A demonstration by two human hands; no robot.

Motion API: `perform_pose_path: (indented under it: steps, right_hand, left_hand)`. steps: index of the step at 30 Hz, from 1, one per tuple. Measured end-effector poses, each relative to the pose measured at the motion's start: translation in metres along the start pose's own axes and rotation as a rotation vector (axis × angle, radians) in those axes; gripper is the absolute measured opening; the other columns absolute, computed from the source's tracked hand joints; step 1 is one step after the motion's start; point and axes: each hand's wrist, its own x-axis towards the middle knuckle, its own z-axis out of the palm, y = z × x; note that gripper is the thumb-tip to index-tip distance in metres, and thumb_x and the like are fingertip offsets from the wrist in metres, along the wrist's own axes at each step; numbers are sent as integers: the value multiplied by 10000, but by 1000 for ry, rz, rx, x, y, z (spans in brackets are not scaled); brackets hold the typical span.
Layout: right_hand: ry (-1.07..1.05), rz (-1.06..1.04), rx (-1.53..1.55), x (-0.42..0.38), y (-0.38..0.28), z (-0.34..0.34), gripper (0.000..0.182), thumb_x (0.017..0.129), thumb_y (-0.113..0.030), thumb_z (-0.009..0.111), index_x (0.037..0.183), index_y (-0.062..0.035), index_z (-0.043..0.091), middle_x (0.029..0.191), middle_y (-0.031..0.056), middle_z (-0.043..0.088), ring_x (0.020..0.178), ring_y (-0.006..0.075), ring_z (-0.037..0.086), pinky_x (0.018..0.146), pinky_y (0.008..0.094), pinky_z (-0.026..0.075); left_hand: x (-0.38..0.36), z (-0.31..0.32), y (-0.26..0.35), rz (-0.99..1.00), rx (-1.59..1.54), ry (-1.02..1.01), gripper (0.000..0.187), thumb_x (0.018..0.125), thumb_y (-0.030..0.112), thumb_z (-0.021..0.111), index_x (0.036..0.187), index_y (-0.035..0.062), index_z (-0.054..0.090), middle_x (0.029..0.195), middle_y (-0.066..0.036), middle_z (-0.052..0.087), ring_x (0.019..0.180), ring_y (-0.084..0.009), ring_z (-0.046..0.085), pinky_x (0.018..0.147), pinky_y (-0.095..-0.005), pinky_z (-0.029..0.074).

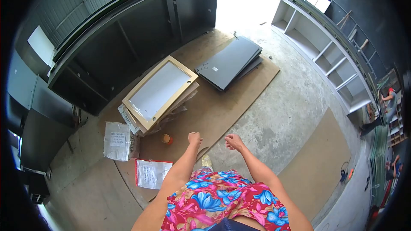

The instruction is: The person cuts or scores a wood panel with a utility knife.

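Note:
My left hand (195, 139) is held out in front of me in a loose fist, above the brown board on the floor. Level with it, my right hand (233, 141) has its fingers curled in, over the board's edge and the bare concrete. I see nothing in either hand, and neither touches anything. Left of my left hand a small orange container (167, 138) stands on the board. Beyond it lies a stack of light wood-framed panels, the top frame (173, 110) holding a pale sheet. Farther ahead is a stack of dark grey panels (229, 63).
A large black cabinet frame (141, 30) stands behind the stacks. At left are a wrapped carton (116, 141) and a red-edged white packet (150, 174). White shelving (312, 38) stands at right, near another brown board (319, 162). Other people (390, 100) are at the far right.

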Motion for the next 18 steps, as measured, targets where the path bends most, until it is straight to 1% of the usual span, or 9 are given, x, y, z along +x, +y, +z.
perform_pose_path:
  steps: [4, 7, 10, 13, 15, 16, 18]
  right_hand:
    - [-55, 19, -47, 23, -27, -6, 284, 802, -247, 554, 1005, -49, 539, 736, 33, 579, 566, 107, 574, 467, 239, 457]
    - [-57, -30, -81, 50, -52, -15, 297, 777, -250, 552, 983, -37, 573, 745, 67, 606, 595, 142, 601, 502, 271, 488]
    - [-71, -56, -106, 73, -85, -32, 294, 776, -247, 552, 979, -35, 571, 741, 65, 603, 602, 142, 601, 508, 269, 488]
    - [-128, -101, -113, 102, -113, -56, 296, 799, -261, 557, 1005, -48, 551, 766, 46, 591, 608, 117, 593, 490, 244, 476]
    - [-158, -136, -146, 116, -129, -79, 295, 803, -260, 555, 1006, -45, 550, 777, 51, 592, 617, 119, 595, 493, 244, 479]
    - [-172, -154, -164, 124, -133, -93, 295, 805, -259, 554, 1006, -44, 550, 782, 53, 593, 622, 120, 596, 495, 243, 480]
    - [-192, -177, -164, 146, -139, -124, 279, 793, -245, 555, 980, -38, 566, 753, 63, 599, 610, 130, 600, 497, 260, 487]
  left_hand:
    - [17, 7, 18, -49, -53, 21, 101, 754, 114, 506, 825, 48, 535, 673, -58, 533, 526, -197, 585, 358, -272, 376]
    - [31, 13, 37, -62, -114, -5, 286, 749, 108, 507, 1000, -25, 480, 751, -119, 560, 533, -195, 580, 359, -259, 386]
    - [49, 27, 60, -45, -189, 5, 295, 748, 103, 506, 1012, -21, 470, 756, -105, 554, 537, -184, 577, 355, -256, 379]
    - [61, 52, 91, -5, -201, 22, 303, 753, 105, 499, 1033, -6, 462, 775, -98, 555, 543, -171, 575, 359, -249, 377]
    - [58, 81, 113, 21, -241, 88, 139, 774, 118, 481, 878, 28, 501, 715, -66, 536, 538, -175, 568, 373, -255, 383]
    - [54, 98, 125, 34, -262, 120, 95, 785, 125, 472, 800, 44, 520, 685, -50, 527, 536, -178, 565, 380, -258, 386]
    - [51, 136, 148, 2, -242, 125, 107, 786, 132, 469, 812, 43, 523, 699, -54, 530, 557, -177, 569, 391, -257, 392]
